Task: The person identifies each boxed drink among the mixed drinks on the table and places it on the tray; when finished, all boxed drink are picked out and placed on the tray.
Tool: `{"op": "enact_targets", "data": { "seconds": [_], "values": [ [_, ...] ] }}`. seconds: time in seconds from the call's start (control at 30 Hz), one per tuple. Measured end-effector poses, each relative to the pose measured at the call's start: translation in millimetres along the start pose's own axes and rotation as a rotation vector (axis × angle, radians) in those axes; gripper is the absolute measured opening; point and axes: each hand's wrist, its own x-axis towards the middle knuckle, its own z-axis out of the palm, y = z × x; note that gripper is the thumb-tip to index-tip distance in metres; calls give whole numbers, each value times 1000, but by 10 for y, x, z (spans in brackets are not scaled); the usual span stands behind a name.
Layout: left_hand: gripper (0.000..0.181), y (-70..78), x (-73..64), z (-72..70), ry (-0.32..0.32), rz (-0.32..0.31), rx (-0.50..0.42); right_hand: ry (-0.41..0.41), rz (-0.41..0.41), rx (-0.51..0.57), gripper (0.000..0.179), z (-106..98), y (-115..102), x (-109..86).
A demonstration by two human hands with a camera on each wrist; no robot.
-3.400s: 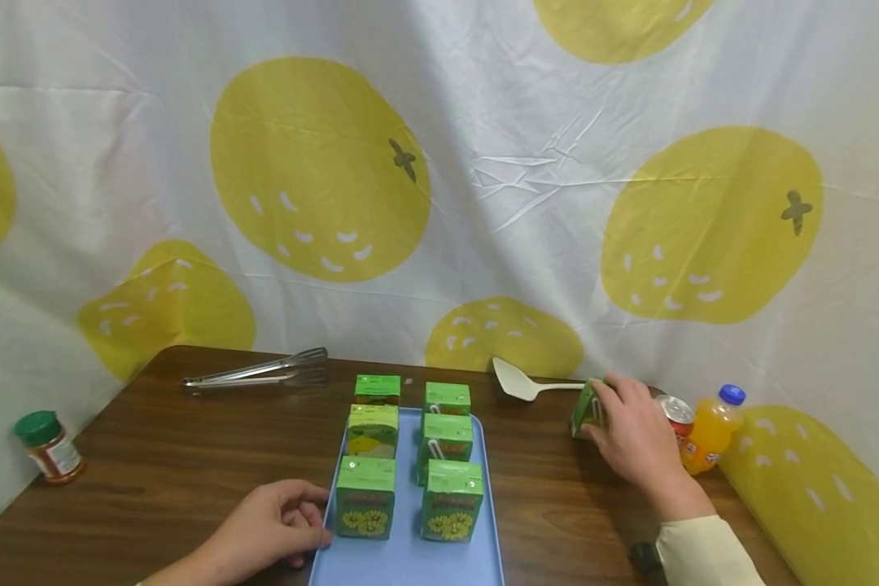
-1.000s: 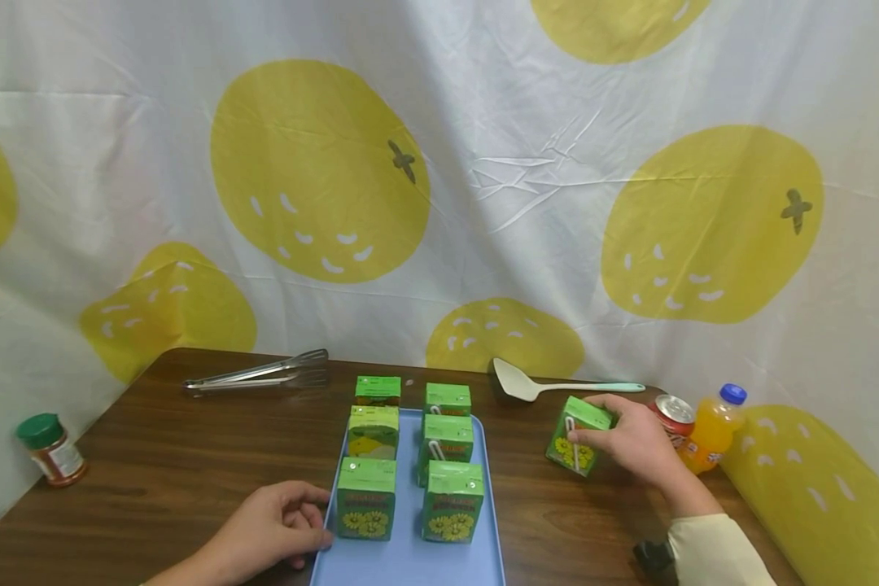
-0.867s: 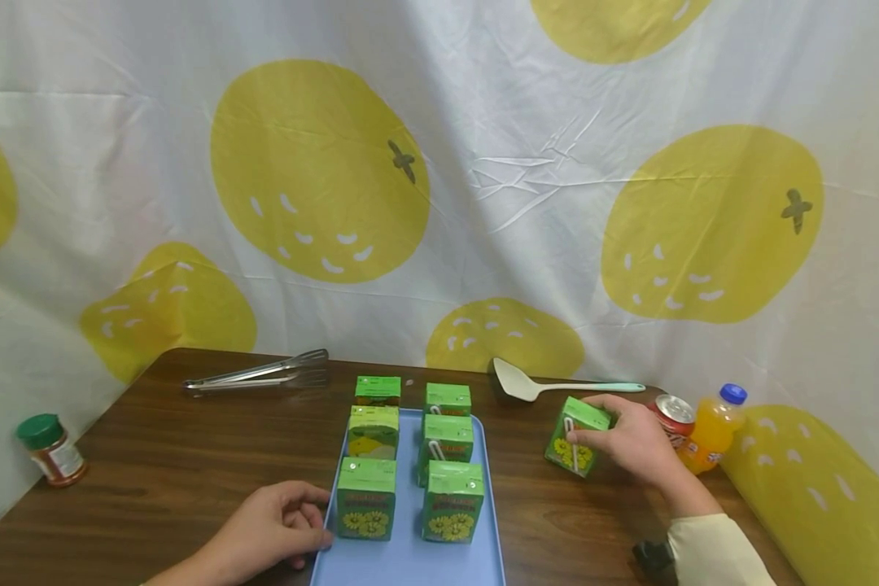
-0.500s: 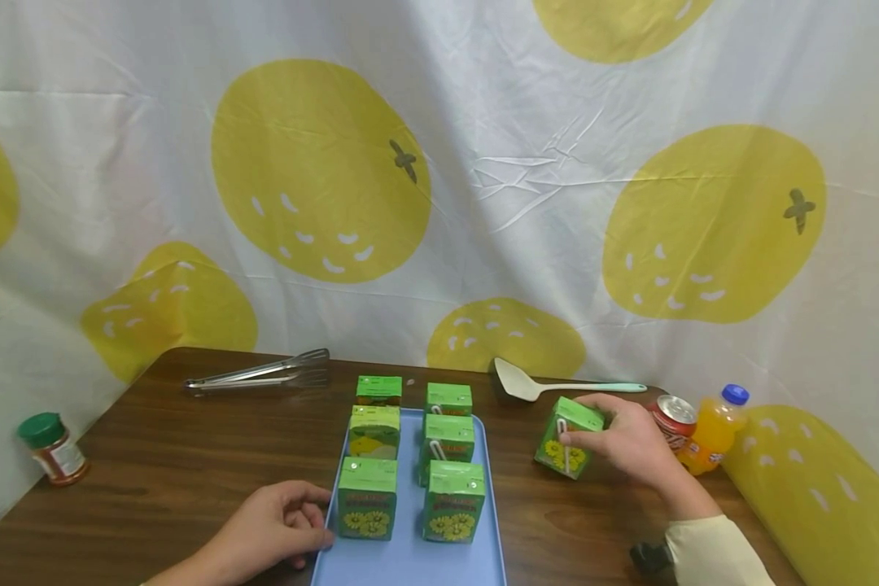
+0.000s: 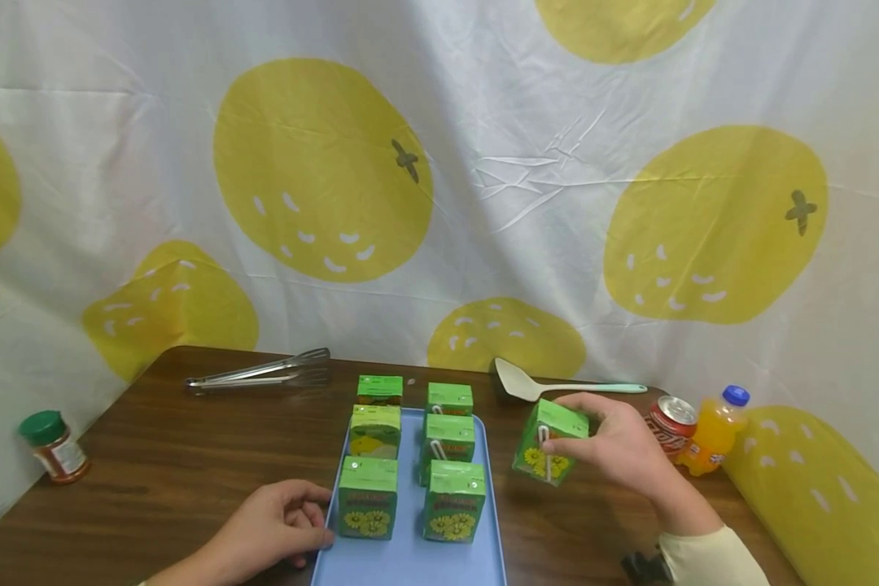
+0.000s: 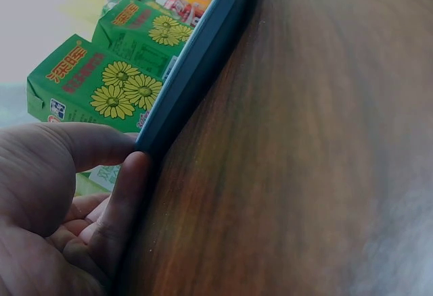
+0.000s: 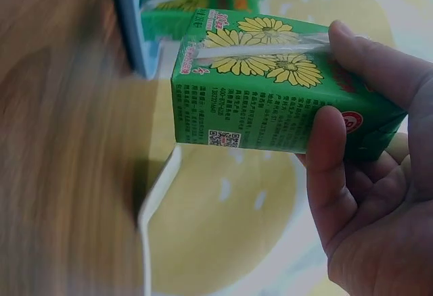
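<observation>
My right hand [image 5: 618, 443] grips a green drink carton [image 5: 551, 443] with yellow flowers and a straw on its side. The carton hangs tilted above the table, to the right of the blue tray [image 5: 408, 566]. Seen from the right wrist, thumb and fingers [image 7: 328, 140] press on the sides of the carton [image 7: 270, 80]. Two rows of similar cartons [image 5: 368, 500] stand on and just behind the tray. At the tray's left rim, my left hand [image 5: 264, 525] pinches the edge between thumb and finger, as the left wrist view of the hand [image 6: 54, 188] shows.
Metal tongs [image 5: 260, 373] and a pale spatula [image 5: 527, 382] lie along the table's back. A red can [image 5: 670, 427] and a bottle of orange drink [image 5: 714, 431] stand at the right. On the far left is a green-capped jar [image 5: 54, 448].
My right hand has drawn the carton away from the can, leftward toward the tray, uncovering the spatula's handle. The carton has turned so its straw side shows. My left hand keeps its place.
</observation>
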Motion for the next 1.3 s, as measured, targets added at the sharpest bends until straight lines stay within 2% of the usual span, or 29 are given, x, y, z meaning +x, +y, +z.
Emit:
{"op": "enact_targets", "data": {
  "seconds": [0.4,0.63,0.8,0.97,1.1,1.3],
  "values": [
    [52,2,7,-13,-12,-9,-5,-20,-62,-27,53,30,-330,-203],
    [51,5,3,-19,-10,-16,4,-8,-159,-90,49,35,-499,-321],
    [51,-1,6,-23,-10,-21,12,-2,-230,-94,48,46,-594,-418],
    [51,1,7,-24,-9,-22,18,-31,-283,-28,46,76,-684,-504],
    [51,-3,8,-23,-10,-20,15,-79,-316,51,45,131,-752,-556],
    [51,-16,13,-22,-12,-7,10,-143,-366,110,45,241,-815,-615]
  ]
}}
